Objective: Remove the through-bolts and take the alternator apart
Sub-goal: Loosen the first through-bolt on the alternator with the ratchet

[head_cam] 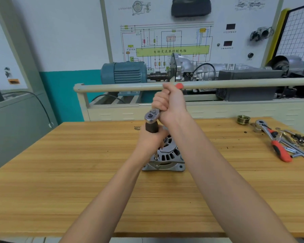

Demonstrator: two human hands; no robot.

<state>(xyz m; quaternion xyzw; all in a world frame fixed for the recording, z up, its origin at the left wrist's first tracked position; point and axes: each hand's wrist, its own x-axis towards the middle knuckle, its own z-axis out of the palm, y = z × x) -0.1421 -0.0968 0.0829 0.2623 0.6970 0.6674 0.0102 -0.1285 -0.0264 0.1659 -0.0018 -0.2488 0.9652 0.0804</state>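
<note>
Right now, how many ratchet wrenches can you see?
2. One ratchet is in the person's right hand, over the alternator. Another ratchet lies at the table's far right. The tool pile may hide more.

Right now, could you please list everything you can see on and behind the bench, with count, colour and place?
alternator: one, silver-grey, middle of the bench, under the hands.
ratchet wrench: one, chrome head and red handle end, raised over the alternator.
dark socket: one, dark brown-black, below the ratchet head.
bench: one, light wood.
pulley: one, brass-coloured, far right of the bench.
spare ratchet: one, chrome with red-black handle, right edge, among loose metal tools.
electric motor: one, blue, behind the bench.
wiring diagram board: one, white, on the back wall.
left hand: grips the socket.
right hand: grips the ratchet handle.
</note>
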